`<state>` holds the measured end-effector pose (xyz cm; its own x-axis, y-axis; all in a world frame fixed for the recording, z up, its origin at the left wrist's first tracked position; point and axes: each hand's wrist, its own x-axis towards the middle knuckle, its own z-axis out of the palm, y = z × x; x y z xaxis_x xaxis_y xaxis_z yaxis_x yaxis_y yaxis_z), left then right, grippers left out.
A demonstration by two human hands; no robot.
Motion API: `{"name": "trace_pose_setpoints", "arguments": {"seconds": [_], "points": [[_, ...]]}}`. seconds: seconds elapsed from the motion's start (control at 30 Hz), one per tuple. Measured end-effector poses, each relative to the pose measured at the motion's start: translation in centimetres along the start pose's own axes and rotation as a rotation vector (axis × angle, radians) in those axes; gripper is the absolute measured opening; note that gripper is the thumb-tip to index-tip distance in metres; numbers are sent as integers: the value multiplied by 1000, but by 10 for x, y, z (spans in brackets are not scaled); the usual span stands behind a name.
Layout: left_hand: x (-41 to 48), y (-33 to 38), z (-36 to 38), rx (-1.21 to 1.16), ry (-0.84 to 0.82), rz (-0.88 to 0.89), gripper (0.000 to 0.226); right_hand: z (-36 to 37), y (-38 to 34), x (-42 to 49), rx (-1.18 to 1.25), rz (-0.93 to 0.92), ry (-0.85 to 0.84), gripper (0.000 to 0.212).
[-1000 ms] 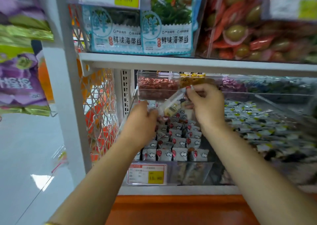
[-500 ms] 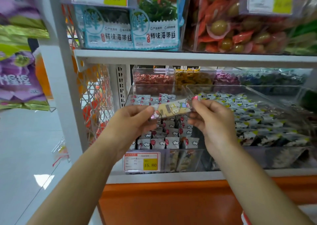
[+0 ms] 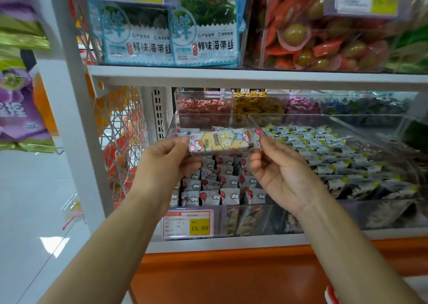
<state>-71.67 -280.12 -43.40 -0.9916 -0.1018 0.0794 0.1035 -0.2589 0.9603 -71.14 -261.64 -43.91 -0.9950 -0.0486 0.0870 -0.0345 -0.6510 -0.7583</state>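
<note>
A small clear snack packet with cartoon figures and a pale yellow bar inside is stretched level between both hands, in front of the shelf. My left hand pinches its left end and my right hand pinches its right end. Below and behind the packet stands a clear bin full of several small white packets with red and cloud prints.
A price tag reads 15.80 on the bin front. Right of it is a clear bin of grey packets. Seaweed bags and egg snacks fill the upper shelf. An orange base lies below, with white floor at left.
Both hands drew the packet out from over the bin and toward me, turning it level and facing me. The view pulled back from the shelf.
</note>
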Motion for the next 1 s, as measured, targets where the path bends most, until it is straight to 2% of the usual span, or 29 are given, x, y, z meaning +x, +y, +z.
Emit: {"name": "trace_pose_setpoints", "arguments": {"seconds": [0.1,0.17,0.23,0.3,0.4,0.47,0.5,0.57,0.6,0.77,0.87,1.0], "points": [[-2,-1,2,458,112,272,25,1,1,0,31,0,-2,7],[-3,0,3,551,128,334,23,1,1,-1,28,-6,-1,8],[-2,1,3,443,109,272,21,0,2,-2,-48,-45,22,3],[-2,2,3,283,86,189,18,0,2,-3,-194,-123,59,9],[-2,1,2,202,40,192,16,1,0,-5,-297,-189,46,14],[-1,0,3,166,-11,197,17,0,0,-5,-361,-218,24,24],[-1,0,3,136,-36,180,17,-1,0,-6,-421,-243,24,24],[-1,0,3,81,-91,121,15,-4,0,-5,-522,-290,33,8],[0,0,2,77,-122,99,13,-6,1,-4,-554,-305,40,4],[1,-3,0,188,-173,139,13,-7,2,-2,-685,-330,17,25],[1,-2,-1,211,-215,150,24,-8,2,-2,-806,-371,19,19],[-3,1,-1,313,-263,192,24,-5,2,-4,-872,-435,71,10]]}}
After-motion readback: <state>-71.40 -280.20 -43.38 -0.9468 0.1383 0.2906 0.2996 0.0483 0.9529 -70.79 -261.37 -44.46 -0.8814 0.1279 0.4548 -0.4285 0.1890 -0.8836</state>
